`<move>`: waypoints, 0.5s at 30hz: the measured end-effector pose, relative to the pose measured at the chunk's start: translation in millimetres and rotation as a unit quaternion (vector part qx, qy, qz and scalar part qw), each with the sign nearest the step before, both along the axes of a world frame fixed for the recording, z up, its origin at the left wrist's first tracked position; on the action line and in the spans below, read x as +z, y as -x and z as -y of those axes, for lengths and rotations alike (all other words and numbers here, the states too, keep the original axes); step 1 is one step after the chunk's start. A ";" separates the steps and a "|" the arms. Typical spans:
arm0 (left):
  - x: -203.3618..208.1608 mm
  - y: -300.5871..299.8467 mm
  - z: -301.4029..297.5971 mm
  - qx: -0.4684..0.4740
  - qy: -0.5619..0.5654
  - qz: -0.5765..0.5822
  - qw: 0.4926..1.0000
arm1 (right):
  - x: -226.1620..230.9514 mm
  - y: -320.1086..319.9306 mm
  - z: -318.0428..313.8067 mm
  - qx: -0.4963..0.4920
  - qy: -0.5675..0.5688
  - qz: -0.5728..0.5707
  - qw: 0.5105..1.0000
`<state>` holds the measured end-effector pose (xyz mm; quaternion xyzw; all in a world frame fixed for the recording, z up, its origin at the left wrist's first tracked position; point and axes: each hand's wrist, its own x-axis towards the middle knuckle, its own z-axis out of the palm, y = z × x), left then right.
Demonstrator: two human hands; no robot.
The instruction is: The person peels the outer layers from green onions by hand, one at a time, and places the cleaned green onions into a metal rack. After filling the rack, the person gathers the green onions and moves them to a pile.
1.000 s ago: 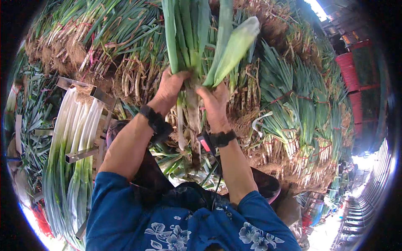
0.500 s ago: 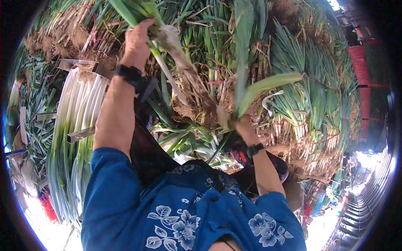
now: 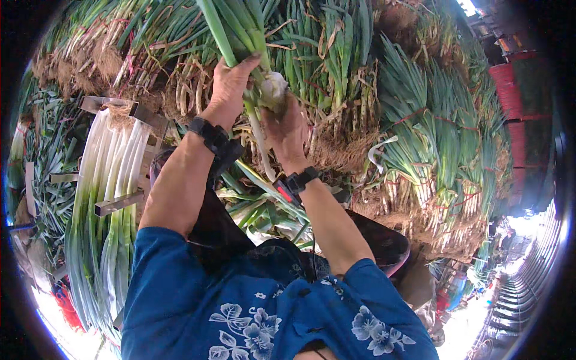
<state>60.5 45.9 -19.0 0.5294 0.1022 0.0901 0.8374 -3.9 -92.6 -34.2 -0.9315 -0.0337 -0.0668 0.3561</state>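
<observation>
Head view, hands (image 3: 228, 88) gripping leeks (image 3: 255, 42), bundles (image 3: 444, 132) heaped, metal stand (image 3: 117, 204) left, red stack (image 3: 507, 91) right

Left hand (image 3: 231, 90): closed in a grip, fingers curled, back of hand toward the camera; thumb laid out to the right.
Right hand (image 3: 287, 132): lower and to the right, near the left one; thumb on its left side, fingers pointing up, tips partly hidden, grip unclear.
Left forearm (image 3: 180, 186): bare, slants up and right.
Right forearm (image 3: 333, 222): bare, slants up and left.
Wrists: apart, left one higher.
Arms: both reaching forward, converging ahead of the chest.
</observation>
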 end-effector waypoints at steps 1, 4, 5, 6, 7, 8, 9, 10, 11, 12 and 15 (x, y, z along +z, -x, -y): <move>3.2 1.5 0.4 -0.040 0.026 -0.017 0.999 | -6.3 -2.3 4.2 0.013 -0.107 0.021 0.994; 21.6 3.5 -2.4 -0.052 0.060 -0.049 0.996 | -26.2 -20.4 27.1 0.021 -0.286 0.010 0.958; 31.2 7.9 -8.4 -0.069 0.050 -0.036 0.996 | -23.3 -26.8 31.0 0.015 -0.346 -0.027 0.938; 27.0 5.1 -16.2 -0.089 0.050 -0.015 0.995 | -18.3 -27.0 43.1 0.043 -0.389 -0.081 0.917; 24.2 8.7 -31.0 -0.069 0.036 -0.008 0.997 | 2.0 -24.2 38.6 0.077 -0.431 -0.142 0.887; 27.0 7.2 -28.6 -0.064 0.029 0.003 0.998 | -1.6 -26.8 54.4 0.076 -0.428 -0.138 0.890; 29.5 5.6 -24.2 -0.067 0.033 0.006 0.997 | -11.9 -29.2 69.9 0.077 -0.484 -0.175 0.854; 33.3 7.9 -24.1 -0.074 0.019 -0.001 0.997 | -7.1 -26.7 66.4 0.073 -0.530 -0.212 0.818; 35.0 9.6 -23.6 -0.081 0.004 -0.008 0.997 | -0.2 -24.8 62.3 0.064 -0.573 -0.248 0.779; 34.0 10.1 -22.8 -0.077 0.003 -0.010 0.997 | -2.9 -21.0 60.4 0.066 -0.572 -0.253 0.777; 33.5 12.1 -21.9 -0.179 0.073 -0.034 0.981 | 5.5 -8.0 55.5 0.118 -0.613 -0.363 0.691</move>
